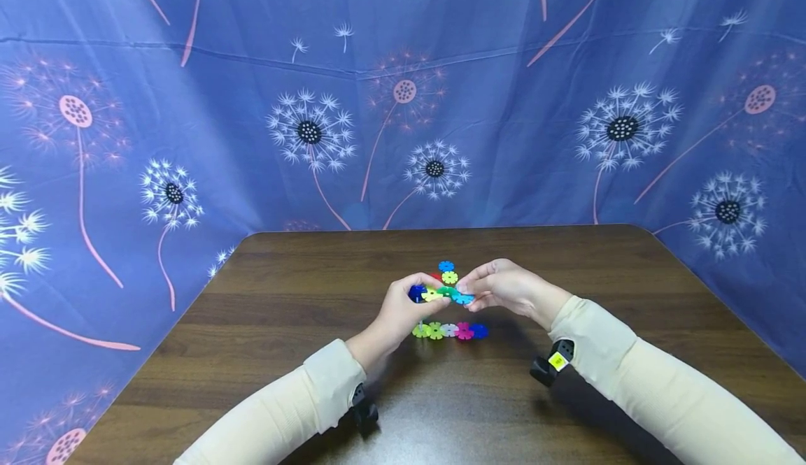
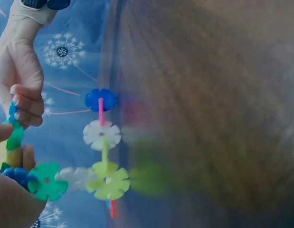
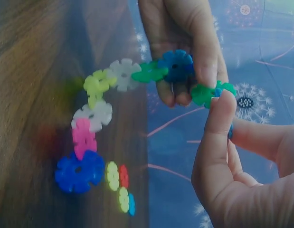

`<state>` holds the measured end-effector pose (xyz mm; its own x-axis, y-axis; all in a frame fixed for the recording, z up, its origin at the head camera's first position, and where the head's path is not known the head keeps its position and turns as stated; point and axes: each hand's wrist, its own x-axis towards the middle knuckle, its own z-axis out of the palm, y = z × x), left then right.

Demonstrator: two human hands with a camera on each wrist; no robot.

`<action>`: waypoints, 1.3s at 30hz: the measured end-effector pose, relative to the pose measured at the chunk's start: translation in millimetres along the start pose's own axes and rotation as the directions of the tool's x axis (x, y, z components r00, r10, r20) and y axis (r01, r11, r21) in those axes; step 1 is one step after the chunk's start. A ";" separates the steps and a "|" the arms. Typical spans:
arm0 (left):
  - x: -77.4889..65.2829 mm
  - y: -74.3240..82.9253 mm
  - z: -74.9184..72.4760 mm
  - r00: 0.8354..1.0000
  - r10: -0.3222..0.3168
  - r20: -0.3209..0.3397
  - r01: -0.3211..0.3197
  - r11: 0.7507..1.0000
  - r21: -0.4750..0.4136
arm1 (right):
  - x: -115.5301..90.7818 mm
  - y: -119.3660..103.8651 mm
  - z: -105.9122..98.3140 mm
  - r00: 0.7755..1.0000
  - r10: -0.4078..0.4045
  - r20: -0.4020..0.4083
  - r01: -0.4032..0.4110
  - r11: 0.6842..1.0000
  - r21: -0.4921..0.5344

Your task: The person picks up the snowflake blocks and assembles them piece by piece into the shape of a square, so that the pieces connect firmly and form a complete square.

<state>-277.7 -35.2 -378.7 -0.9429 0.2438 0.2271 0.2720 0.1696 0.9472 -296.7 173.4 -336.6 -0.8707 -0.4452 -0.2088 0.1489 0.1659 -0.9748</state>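
Note:
Flower-shaped interlocking plastic discs are joined into a bent chain. Its lower row, with a lime disc, a white disc, a pink disc and a dark blue disc at the end, is low by the tabletop. From the row's left end, white and green discs lead up to the hands. My left hand grips the raised part around a yellow disc. My right hand pinches a light blue disc against a green disc; fingers partly hide their joint.
Behind the hands, a few separate discs lie on the brown wooden table: a blue disc, yellow discs and a red disc. A blue dandelion-print cloth hangs behind and beside the table.

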 end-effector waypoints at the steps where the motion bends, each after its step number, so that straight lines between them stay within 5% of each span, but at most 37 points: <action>1: 0.9 0.8 -0.7 1.000 -0.001 0.005 0.001 1.000 0.018 | 0.0 0.5 -1.1 1.000 -0.001 0.004 0.001 1.000 0.004; 8: 7.0 5.7 -1.9 1.000 0.010 0.015 -0.012 0.986 0.167 | 1.2 2.2 -3.9 1.000 -0.020 0.023 0.020 1.000 0.022; 21: 7.1 8.0 -1.4 1.000 0.018 -0.011 -0.015 0.974 0.224 | 6.6 1.4 -8.1 1.000 0.009 0.019 -0.010 0.999 0.035; 39: 6.1 8.1 -4.3 1.000 0.005 -0.008 -0.002 0.967 0.254 | 73.6 13.1 -37.4 0.981 0.079 -0.175 -0.096 0.991 -0.091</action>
<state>-282.1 -36.5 -368.6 -0.9431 0.2368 0.2334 0.3144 0.4063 0.8580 -376.4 175.7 -361.8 -0.9248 -0.2694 -0.2685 0.1888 0.2874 -0.9390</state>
